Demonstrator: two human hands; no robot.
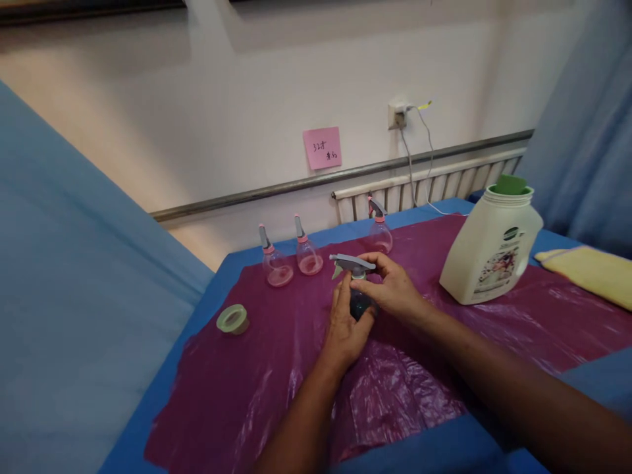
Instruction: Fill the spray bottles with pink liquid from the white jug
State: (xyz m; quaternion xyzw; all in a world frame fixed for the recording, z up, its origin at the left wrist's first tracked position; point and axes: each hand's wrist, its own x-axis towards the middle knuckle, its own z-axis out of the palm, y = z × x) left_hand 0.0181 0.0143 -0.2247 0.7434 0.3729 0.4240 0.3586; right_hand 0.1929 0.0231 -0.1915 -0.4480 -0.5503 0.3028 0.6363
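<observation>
Both hands are on one spray bottle (361, 304), which has a dark body and a grey trigger head with a pale green trigger. My left hand (342, 322) wraps around the bottle's body from the left. At the neck, just under the spray head (351, 263), the fingers of my right hand (391, 286) are closed. Much of the bottle is hidden behind the fingers. Beyond the hands stand three clear spray bottles with pink collars: a left one (278, 266), a middle one (309, 253) and a right one (380, 234). The left two hold some pink liquid.
A pale green cap-like cup (233, 319) sits at the left on the purple plastic sheet (237, 388). To the right are a large cream jug (488, 250) and a folded yellow cloth (592, 270). Behind the table are a radiator (449, 181) and plugged-in cords (409, 158).
</observation>
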